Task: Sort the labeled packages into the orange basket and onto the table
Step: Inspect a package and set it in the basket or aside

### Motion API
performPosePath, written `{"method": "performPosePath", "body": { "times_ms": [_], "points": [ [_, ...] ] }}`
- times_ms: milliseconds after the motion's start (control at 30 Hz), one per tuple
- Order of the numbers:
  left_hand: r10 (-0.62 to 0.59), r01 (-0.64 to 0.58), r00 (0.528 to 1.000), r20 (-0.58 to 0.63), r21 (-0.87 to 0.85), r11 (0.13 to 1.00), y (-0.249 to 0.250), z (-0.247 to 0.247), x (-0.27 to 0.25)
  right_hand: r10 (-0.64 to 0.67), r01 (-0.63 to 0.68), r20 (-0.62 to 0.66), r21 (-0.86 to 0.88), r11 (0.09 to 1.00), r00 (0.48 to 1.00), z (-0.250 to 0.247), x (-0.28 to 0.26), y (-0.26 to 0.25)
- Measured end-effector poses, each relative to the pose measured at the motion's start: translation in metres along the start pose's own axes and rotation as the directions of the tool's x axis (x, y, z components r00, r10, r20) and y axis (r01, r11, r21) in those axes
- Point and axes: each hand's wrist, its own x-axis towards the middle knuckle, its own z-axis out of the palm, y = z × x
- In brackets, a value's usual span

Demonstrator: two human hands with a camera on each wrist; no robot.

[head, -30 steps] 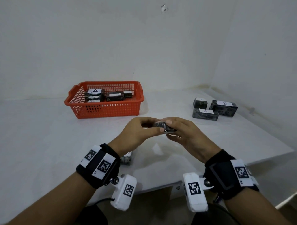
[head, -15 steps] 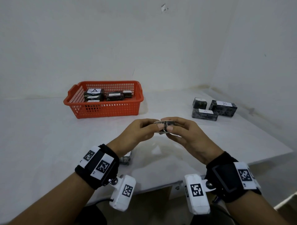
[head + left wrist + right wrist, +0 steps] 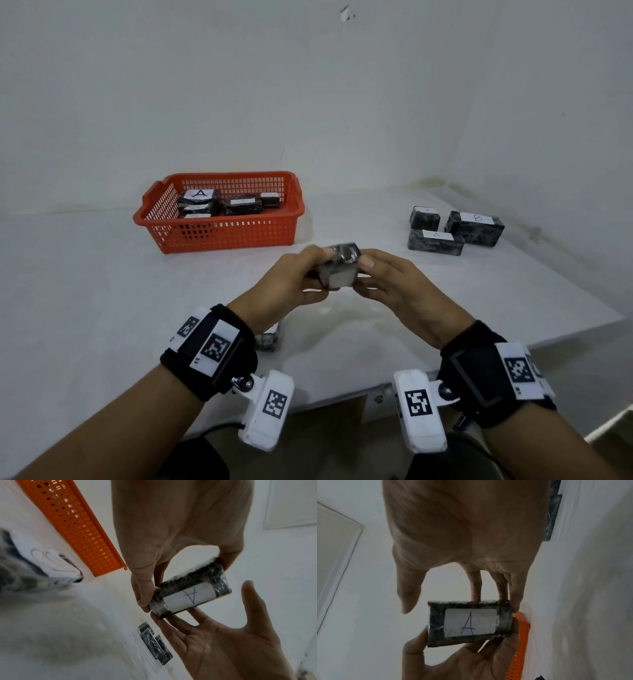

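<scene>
Package (image 3: 339, 270) now tipped upright, both hands (image 3: 342, 277) gripping it above white table (image 3: 102, 291).

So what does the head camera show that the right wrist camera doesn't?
Only the head view shows the packages inside the basket, three more packages on the table to the right, one package under the left wrist, and both wristbands.

Only the right wrist view shows the label on the held package, marked A.

Both show the left hand and right hand holding that package between them, plus some of the orange basket.
</scene>
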Motion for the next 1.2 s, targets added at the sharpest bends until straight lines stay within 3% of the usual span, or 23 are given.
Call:
{"method": "performPosePath", "body": {
  "times_ms": [100, 200, 267, 400, 467, 533, 733, 967, 1100, 1200],
  "points": [
    [-0.052, 0.052, 0.999, 0.009, -0.116, 0.992, -0.001, -0.001, 0.002, -0.021, 0.019, -0.02, -0.074, 0.997, 1.0, -0.005, 0.0, 0.004],
    [-0.144, 0.16, 0.985, 0.093, -0.205, 0.966, 0.004, 0.002, 0.002, -0.032, 0.015, -0.125, -0.135, 0.991, 0.992, -0.012, 0.001, 0.007],
    [-0.177, 0.19, 0.981, 0.077, -0.238, 0.952, 0.006, 0.007, 0.004, -0.022, 0.001, -0.188, -0.114, 0.994, 0.982, -0.016, 0.0, 0.008],
    [0.019, -0.042, 0.981, -0.191, -0.118, 0.992, 0.004, 0.019, 0.014, 0.023, -0.039, -0.276, -0.052, 0.998, 0.961, -0.03, -0.006, 0.008],
    [0.1, -0.109, 0.967, -0.236, -0.024, 0.994, 0.0, 0.027, 0.019, 0.05, -0.067, -0.306, -0.046, 0.997, 0.951, -0.038, -0.011, 0.007],
    [0.124, -0.117, 0.964, -0.235, 0.044, 0.992, -0.006, 0.037, 0.026, 0.079, -0.095, -0.355, -0.029, 0.995, 0.932, -0.047, -0.016, 0.006],
    [0.04, -0.034, 0.988, -0.149, 0.045, 0.998, -0.022, 0.077, 0.063, 0.18, -0.175, -0.471, 0.055, 0.983, 0.864, -0.092, -0.034, 0.003],
    [-0.007, 0.014, 0.994, -0.108, 0.067, 0.998, -0.036, 0.146, 0.118, 0.217, -0.206, -0.579, 0.086, 0.975, 0.786, -0.174, -0.043, 0.01],
    [0.034, 0.001, 0.993, -0.113, 0.291, 0.957, -0.044, 0.182, 0.165, 0.219, -0.237, -0.637, 0.059, 0.97, 0.739, -0.222, -0.041, 0.005],
    [0.008, -0.045, 0.998, 0.061, 0.635, 0.771, -0.041, 0.205, 0.195, 0.23, -0.292, -0.691, 0.03, 0.956, 0.685, -0.256, -0.033, 0.009]
  ]
}}
